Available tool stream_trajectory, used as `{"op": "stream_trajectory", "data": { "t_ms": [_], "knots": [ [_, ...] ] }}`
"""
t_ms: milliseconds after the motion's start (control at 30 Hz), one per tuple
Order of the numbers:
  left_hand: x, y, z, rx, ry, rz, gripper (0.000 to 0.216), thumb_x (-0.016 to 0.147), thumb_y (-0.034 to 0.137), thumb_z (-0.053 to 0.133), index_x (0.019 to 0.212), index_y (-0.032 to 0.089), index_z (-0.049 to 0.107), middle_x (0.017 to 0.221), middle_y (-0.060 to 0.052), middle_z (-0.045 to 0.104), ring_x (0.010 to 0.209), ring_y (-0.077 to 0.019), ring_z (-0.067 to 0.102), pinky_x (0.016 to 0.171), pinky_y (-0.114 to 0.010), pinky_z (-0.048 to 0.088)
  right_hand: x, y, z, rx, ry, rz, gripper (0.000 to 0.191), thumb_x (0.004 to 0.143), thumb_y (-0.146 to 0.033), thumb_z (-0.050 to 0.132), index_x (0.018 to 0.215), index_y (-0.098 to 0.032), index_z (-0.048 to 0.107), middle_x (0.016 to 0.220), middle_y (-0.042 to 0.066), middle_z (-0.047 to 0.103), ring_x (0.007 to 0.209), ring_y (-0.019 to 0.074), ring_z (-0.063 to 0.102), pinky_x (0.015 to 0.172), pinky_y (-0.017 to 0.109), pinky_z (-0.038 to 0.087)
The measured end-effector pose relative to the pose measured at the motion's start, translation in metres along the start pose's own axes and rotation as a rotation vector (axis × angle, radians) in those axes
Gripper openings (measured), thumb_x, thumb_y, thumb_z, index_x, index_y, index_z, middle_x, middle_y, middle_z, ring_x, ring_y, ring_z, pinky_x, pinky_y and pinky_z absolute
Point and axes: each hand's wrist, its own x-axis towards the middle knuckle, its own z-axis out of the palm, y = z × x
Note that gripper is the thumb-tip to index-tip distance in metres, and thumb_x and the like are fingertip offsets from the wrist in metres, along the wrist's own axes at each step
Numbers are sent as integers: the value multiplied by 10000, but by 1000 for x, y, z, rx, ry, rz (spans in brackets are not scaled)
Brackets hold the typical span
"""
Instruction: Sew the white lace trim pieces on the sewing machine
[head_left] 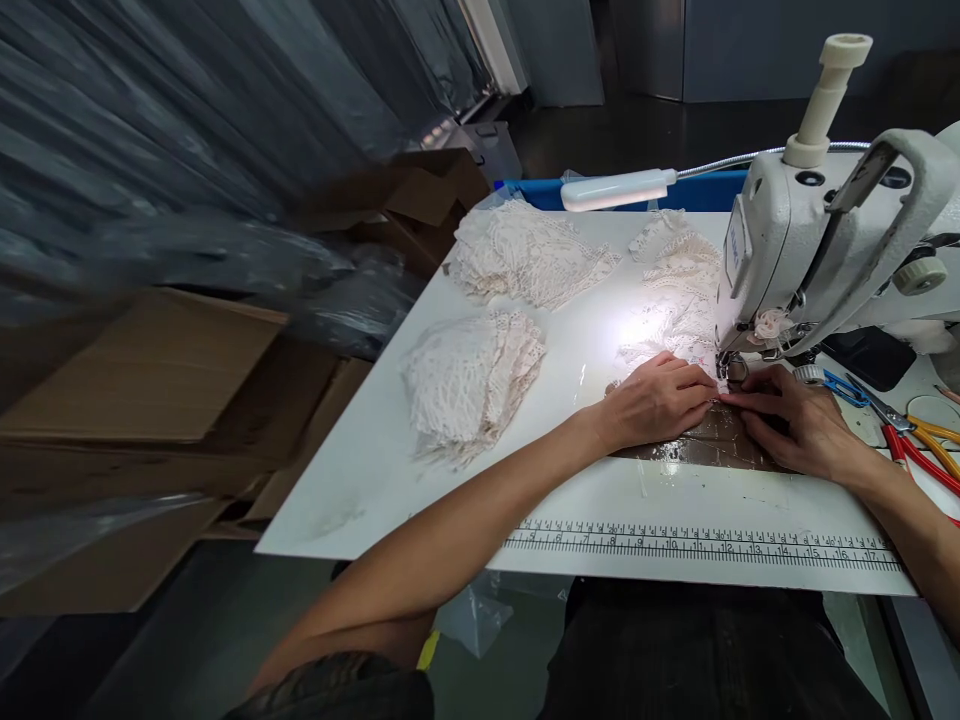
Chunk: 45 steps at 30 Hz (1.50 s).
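My left hand (654,402) lies flat on the white table (360,470), fingers stretched toward the needle of the white sewing machine (825,250). My right hand (795,420) rests opposite it, fingertips pinched on a small piece of white lace (716,385) just under the presser foot. The fingertips of both hands almost meet at the needle plate. More lace (671,310) lies bunched behind the foot in the lamp's bright patch.
Two piles of cream lace pieces (472,385) (525,255) sit on the table's left half. Scissors with blue, red and yellow handles (900,430) lie right of the machine. A ruler strip (697,545) runs along the front edge. Cardboard boxes (150,370) stand left of the table.
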Motion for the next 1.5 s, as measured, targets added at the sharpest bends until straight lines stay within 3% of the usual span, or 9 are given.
{"op": "stream_trajectory", "data": {
  "t_ms": [133,267,467,600,733,833,933,1167,1500],
  "knots": [
    [1,0,2,-40,45,-34,214,995,211,443,942,155,643,952,-46,723,827,-136,664,728,-305,504,6,-7,-15,225,-21,107,372,898,-333,428,1113,-197,699,946,69,650,802,168,598,697,279,498],
    [4,0,1,-72,155,-99,172,983,176,454,907,144,605,951,-59,705,875,-127,654,756,-282,521,5,1,-33,264,146,174,336,877,-370,443,952,-167,700,941,86,644,802,177,600,696,299,496],
    [5,-1,7,-102,92,-22,249,999,115,344,919,118,580,920,-98,671,867,-135,627,761,-262,549,-15,35,-46,-207,140,175,445,876,-441,447,1073,-115,677,1020,185,620,866,269,610,747,392,503],
    [4,0,11,-191,77,-7,252,970,81,359,928,132,602,978,-103,672,910,-137,625,789,-267,555,-21,40,-37,-379,124,152,479,941,-415,288,876,-125,663,920,208,619,870,315,590,683,404,477],
    [8,2,8,-368,113,-247,59,911,169,534,929,141,582,888,-60,694,809,-125,647,715,-261,561,-25,24,-35,-173,245,211,379,918,-484,334,787,-198,545,812,137,608,762,254,600,664,365,474],
    [12,1,4,-510,102,-453,129,865,230,625,936,168,536,823,-28,715,712,-119,652,618,-253,537,-29,6,-36,152,55,394,355,893,-521,352,834,-208,508,670,66,598,529,186,548,513,311,443],
    [14,-2,4,-640,81,-520,260,846,228,638,1044,179,478,830,-36,741,708,-128,667,604,-261,521,-26,-9,-31,269,-46,360,301,855,-471,383,910,-200,500,662,41,618,514,174,554,494,285,436],
    [12,-11,8,-938,39,-623,312,838,226,633,1073,142,446,886,-76,727,824,-144,696,728,-284,550,7,-17,-8,-126,-32,310,608,970,-546,119,704,-189,532,593,82,579,530,197,542,520,298,313],
    [9,-18,13,-977,88,-634,321,832,198,611,1098,149,438,861,-56,712,807,-138,688,692,-266,535,29,-28,7,-412,32,180,484,1007,-465,242,925,-168,615,788,87,649,576,173,550,476,279,182]
  ]
}}
